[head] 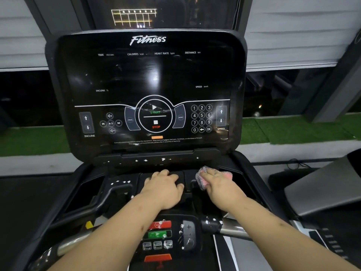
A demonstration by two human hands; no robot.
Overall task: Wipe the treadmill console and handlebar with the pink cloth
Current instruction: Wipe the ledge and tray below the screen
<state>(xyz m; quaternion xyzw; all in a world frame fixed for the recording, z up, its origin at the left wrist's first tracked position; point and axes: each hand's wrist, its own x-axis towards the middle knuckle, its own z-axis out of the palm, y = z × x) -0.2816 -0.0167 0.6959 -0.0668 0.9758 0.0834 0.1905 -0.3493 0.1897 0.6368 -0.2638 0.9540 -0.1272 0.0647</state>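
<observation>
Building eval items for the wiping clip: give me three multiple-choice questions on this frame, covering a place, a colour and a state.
1. Where is the pink cloth? A on the screen; B under the right hand on the console tray; C over the handlebar.
2. Colour of the STOP label? A red; B blue; C white.
3. The left hand? A grips the handlebar; B holds the cloth; C rests on the tray, holding nothing.
B: the right hand presses it there. A: red lettering. C: palm down, nothing in it.
</observation>
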